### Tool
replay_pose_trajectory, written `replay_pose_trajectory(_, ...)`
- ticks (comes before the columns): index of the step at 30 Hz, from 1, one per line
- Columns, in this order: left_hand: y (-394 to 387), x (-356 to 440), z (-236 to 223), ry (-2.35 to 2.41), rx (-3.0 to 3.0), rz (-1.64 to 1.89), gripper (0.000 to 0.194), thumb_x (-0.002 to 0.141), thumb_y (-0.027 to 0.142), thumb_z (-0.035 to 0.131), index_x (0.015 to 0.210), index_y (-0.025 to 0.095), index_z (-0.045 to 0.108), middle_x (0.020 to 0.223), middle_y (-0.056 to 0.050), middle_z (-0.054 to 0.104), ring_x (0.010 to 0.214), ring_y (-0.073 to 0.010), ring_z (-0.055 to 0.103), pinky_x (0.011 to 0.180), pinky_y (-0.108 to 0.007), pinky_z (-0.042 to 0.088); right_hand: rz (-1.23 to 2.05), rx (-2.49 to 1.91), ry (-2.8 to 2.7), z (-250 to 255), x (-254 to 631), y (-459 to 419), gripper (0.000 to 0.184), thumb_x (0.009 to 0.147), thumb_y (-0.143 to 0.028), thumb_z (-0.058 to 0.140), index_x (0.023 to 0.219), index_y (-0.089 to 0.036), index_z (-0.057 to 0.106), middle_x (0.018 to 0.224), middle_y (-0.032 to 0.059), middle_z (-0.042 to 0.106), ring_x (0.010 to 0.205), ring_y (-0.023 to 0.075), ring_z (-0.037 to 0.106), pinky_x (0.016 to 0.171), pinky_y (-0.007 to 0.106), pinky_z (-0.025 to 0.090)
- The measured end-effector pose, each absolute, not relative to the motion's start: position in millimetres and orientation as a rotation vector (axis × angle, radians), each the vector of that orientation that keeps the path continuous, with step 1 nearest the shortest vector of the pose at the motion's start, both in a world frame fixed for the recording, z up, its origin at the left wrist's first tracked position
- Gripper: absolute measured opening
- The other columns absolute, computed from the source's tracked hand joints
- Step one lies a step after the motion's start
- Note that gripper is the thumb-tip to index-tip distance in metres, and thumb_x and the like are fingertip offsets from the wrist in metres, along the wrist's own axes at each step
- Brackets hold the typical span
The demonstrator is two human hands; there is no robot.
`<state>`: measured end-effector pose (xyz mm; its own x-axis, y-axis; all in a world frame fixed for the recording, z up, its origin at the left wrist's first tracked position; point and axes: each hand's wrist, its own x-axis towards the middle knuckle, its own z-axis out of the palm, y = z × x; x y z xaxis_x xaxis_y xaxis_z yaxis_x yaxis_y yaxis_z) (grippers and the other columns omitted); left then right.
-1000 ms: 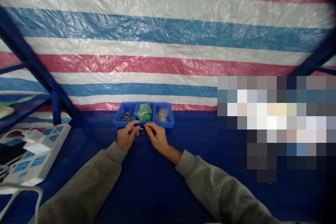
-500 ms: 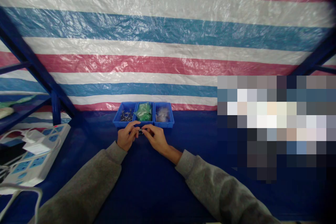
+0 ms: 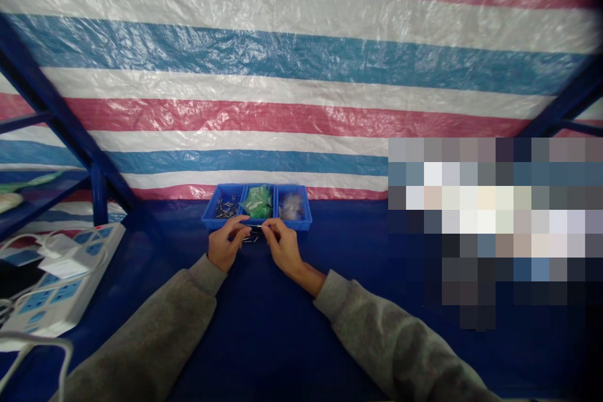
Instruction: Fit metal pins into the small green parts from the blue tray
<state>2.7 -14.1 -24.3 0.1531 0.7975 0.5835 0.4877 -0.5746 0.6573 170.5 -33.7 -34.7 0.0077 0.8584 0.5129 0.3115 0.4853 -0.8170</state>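
Observation:
My left hand (image 3: pixel 227 244) is closed in a pinch just in front of the blue bins. Facing it, my right hand (image 3: pixel 283 246) is pinched too. A thin, shiny metal piece (image 3: pixel 255 226) spans the small gap between the fingertips of both hands; its exact kind is too small to make out. Several similar small metal pieces (image 3: pixel 251 239) lie on the blue tabletop below the fingers. Behind the hands, the left blue bin (image 3: pixel 207 220) contains loose metal pieces (image 3: pixel 227 208). Green plastic packaging (image 3: pixel 258 202) fills the middle bin. Clear, greyish plastic contents (image 3: pixel 291 207) are in the right bin.
White power strips (image 3: pixel 70 292) with plugs and cables (image 3: pixel 66 352) lie at the left. Blue frame posts (image 3: pixel 98 191) stand near a striped plastic sheet (image 3: pixel 264 116) behind the table (image 3: pixel 264 333). A blurred-out area covers the right side.
My right hand has drawn slightly to the right, away from the left, so more of the thin metal piece shows between them. The loose pieces below are more exposed.

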Motion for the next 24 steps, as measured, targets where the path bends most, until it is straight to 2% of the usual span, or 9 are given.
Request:
replay_pose_trajectory(5,-12.1,3.6,-23.8,1.174,2.172,1.463,0.019,0.083,0.033,0.057,0.088,0.018,0.066,0.072,-0.001,0.066,0.044,-0.0065,0.051,0.050,-0.020,0.047,0.587,-1.052,-1.551,-36.0,170.6,-33.1,0.027,0.091,-0.038,0.041,0.092,-0.018,0.059,0.062,-0.0018,0.054,0.055,0.0113,0.050,0.053,0.021,0.038)
replay_pose_trajectory(11,-14.8,2.8,-22.1,1.113,2.207,1.437,0.018,0.084,0.030,0.055,0.092,0.017,0.066,0.087,-0.005,0.066,0.048,-0.0058,0.052,0.052,-0.021,0.048,0.586,-1.046,-1.588,-35.5,170.3,-32.8,0.027,0.090,-0.038,0.042,0.092,-0.019,0.060,0.061,-0.0020,0.053,0.054,0.0115,0.049,0.053,0.021,0.038)
replay_pose_trajectory(19,-15.6,3.7,-23.0,1.178,2.185,1.448,0.018,0.085,0.028,0.053,0.093,0.017,0.064,0.084,-0.004,0.065,0.048,-0.0060,0.052,0.052,-0.021,0.047,0.575,-1.033,-1.601,-37.4,170.2,-30.7,0.026,0.090,-0.034,0.043,0.098,-0.019,0.062,0.063,-0.0020,0.055,0.055,0.0113,0.051,0.055,0.021,0.039)
replay_pose_trajectory(24,-18.1,2.4,-21.0,1.213,2.165,1.419,0.016,0.086,0.026,0.050,0.094,0.017,0.061,0.075,-0.001,0.066,0.046,-0.0059,0.053,0.052,-0.019,0.046,0.573,-1.047,-1.601,-37.8,170.8,-30.7,0.028,0.090,-0.035,0.043,0.104,-0.020,0.061,0.063,-0.0016,0.055,0.056,0.0123,0.052,0.056,0.022,0.040)
